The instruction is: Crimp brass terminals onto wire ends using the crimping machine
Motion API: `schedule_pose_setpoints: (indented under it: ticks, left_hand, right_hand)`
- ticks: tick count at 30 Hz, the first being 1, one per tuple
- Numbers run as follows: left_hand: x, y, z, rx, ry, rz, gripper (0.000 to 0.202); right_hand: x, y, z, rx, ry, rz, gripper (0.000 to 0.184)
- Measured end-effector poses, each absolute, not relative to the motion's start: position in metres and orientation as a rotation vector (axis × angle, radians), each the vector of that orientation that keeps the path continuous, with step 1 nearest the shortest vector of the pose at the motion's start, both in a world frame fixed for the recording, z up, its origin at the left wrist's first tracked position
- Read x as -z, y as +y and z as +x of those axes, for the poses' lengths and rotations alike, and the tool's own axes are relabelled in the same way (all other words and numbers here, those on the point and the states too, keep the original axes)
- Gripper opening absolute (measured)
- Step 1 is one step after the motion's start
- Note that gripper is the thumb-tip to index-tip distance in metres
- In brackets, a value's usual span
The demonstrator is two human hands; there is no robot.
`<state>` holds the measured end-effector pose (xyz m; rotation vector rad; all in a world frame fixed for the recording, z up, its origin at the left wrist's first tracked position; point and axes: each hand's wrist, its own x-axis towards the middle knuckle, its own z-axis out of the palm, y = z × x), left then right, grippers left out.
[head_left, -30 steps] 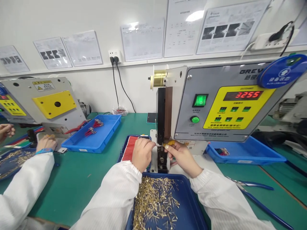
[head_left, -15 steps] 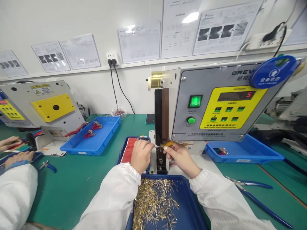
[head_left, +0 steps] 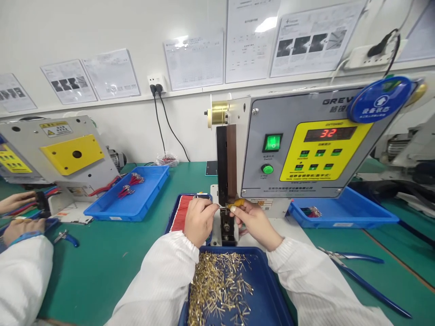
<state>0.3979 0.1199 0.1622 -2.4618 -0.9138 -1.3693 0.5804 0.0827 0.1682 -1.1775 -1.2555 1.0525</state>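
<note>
Head view: both hands (head_left: 200,221) flank the machine (head_left: 285,118) around its black column (head_left: 222,167).

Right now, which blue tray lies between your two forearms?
The dark blue tray at the front, holding loose gold-coloured metal pieces. The tray of red wires is partly behind the left hand; bright blue trays stand off to either side.
</note>
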Motion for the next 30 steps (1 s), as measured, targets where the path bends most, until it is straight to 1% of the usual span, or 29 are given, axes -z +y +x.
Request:
schedule_pose_setpoints:
  ticks: [9,30]
  left_hand:
    - [-0.162,0.120,0.398,1.398,-0.900,-2.462,0.017]
    - [-0.160,0.122,0.400,1.328,-0.921,-2.478,0.019]
  right_hand:
    - [-0.173,0.078,0.570,-1.010,-1.160,-1.206,0.026]
    - [-0.172,0.079,0.571,-0.976,-1.187,-1.225,0.025]
